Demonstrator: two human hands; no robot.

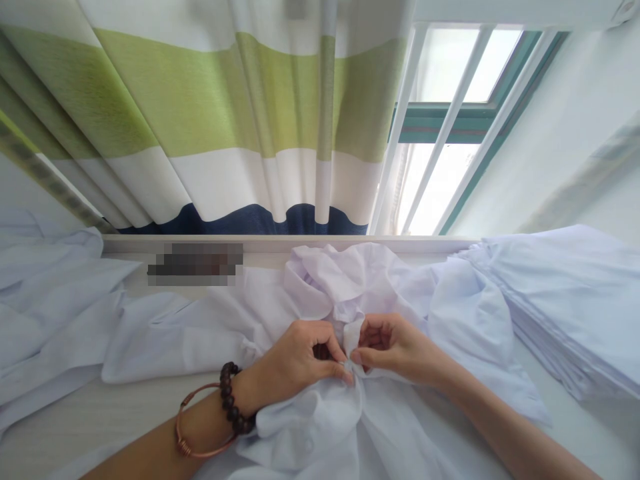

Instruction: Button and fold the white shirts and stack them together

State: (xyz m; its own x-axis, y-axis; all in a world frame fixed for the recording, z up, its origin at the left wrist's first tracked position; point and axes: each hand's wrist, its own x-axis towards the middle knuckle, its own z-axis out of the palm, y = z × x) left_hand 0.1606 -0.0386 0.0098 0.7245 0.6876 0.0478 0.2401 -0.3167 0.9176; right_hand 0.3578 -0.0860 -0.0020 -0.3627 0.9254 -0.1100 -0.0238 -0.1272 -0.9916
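Observation:
A crumpled white garment (320,427) is spread in front of me, with a sleeve-like part stretching out to the left. At its middle, my left hand (305,357) pinches the cloth between thumb and forefinger. Directly beside it, my right hand (383,343) grips a gathered edge of the same garment, fingers curled. The fingertips of both hands nearly meet at one small spot. Whether a button sits between them is too small to tell. A dark beaded bracelet (231,400) and a copper-coloured bangle (183,443) circle my left wrist.
Folded white cloth is stacked (575,293) on the right; more white cloth (45,320) lies in a heap on the left. A blurred-out dark item (197,265) rests near the pale table's (65,407) back ledge. Behind are a striped curtain (200,107) and a barred window (450,127).

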